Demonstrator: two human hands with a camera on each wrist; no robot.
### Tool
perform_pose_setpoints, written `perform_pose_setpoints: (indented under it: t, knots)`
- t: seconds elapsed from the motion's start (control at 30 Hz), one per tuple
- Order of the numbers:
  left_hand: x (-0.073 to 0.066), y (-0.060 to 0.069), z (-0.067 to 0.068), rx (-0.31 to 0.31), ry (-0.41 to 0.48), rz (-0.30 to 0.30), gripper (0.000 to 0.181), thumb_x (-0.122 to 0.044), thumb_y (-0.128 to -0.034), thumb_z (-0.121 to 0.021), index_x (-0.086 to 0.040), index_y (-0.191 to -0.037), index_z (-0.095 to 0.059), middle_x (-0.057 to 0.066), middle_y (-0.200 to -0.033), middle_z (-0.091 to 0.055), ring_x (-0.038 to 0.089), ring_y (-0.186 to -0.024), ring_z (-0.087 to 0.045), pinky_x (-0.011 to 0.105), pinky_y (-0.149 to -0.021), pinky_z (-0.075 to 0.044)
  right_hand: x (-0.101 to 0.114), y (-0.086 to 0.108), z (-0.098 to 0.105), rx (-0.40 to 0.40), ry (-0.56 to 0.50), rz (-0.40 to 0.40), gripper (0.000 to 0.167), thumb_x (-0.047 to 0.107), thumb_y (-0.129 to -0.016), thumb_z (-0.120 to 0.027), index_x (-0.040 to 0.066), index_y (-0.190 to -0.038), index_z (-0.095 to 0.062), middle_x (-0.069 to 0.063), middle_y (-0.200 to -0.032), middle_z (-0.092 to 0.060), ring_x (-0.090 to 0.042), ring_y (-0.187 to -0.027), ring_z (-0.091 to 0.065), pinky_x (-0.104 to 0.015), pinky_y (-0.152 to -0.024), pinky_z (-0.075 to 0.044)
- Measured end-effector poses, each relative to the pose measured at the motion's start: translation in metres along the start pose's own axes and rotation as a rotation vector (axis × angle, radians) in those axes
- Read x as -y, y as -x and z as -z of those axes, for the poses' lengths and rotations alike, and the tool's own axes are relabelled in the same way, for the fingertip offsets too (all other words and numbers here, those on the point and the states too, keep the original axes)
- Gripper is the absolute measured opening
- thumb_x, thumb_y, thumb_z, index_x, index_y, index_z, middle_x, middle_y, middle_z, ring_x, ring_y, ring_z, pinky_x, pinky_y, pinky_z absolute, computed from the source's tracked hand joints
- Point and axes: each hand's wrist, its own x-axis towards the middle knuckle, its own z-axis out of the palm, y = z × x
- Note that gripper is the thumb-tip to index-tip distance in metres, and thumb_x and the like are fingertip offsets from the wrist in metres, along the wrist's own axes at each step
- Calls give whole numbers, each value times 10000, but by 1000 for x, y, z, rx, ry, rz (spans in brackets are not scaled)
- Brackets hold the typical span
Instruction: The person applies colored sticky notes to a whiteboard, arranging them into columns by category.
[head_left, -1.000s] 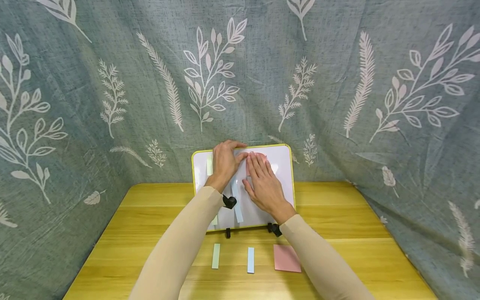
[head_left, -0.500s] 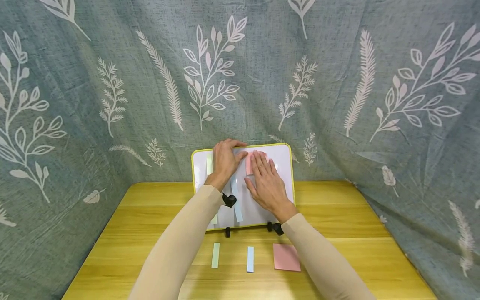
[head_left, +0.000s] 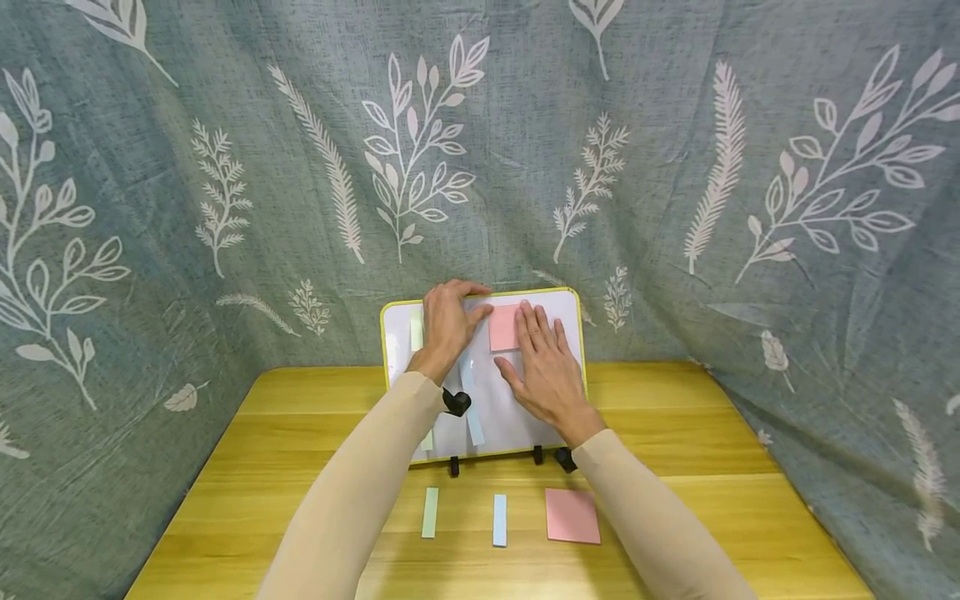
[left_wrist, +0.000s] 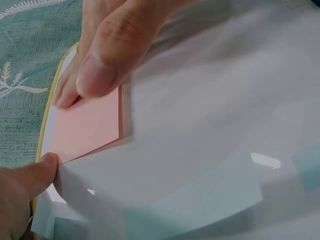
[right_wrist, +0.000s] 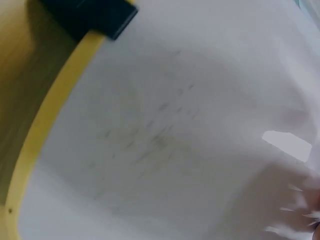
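A white board [head_left: 517,417] with a yellow rim leans upright on the table. A pink sticky note [head_left: 504,327] lies flat on its upper part. My left hand [head_left: 447,323] holds the board's top edge, its thumb [left_wrist: 42,172] touching a corner of the note. Flat, with fingers straight, my right hand [head_left: 551,367] presses the note's right side and hides it. A pale green strip [head_left: 417,331] and a light blue strip [head_left: 472,404] are stuck on the board, partly behind my left hand and wrist.
On the wooden table [head_left: 300,442], before the board, lie a green strip pad [head_left: 430,512], a blue strip pad [head_left: 499,520] and a pink note pad [head_left: 572,516]. Black feet [head_left: 453,467] support the board. A patterned curtain [head_left: 510,167] hangs close behind.
My right hand has slid to the right across the pink note, so more of the note shows. My left hand has stayed at the board's top edge.
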Motion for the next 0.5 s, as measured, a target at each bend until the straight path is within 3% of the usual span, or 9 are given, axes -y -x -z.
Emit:
perform_pose_setpoints:
  t: [0.27, 0.5]
  knots:
    - [2, 0, -1, -12, -7, -2, 259, -220, -947, -991, -182, -1196, -934, 92, -1200, -882, 370, -1140, -784, 534, -1185, -556, -12, 5, 2, -31, -36, -22, 896, 576, -1216, -458, 76, -1875, -115, -59, -1987, -69, -359, -1862, -58, -620, -1506, -101]
    - [8, -1, -5, 14, 31, 9, 283, -204, -948, -987, -199, -1224, -925, 98, -1234, -875, 375, -1241, -777, 581, -1306, -483, -15, 10, 5, -40, -62, -9, 904, 522, -1209, -520, 23, -1861, -141, -138, -1976, -104, -397, -1854, -90, -628, -1501, -134]
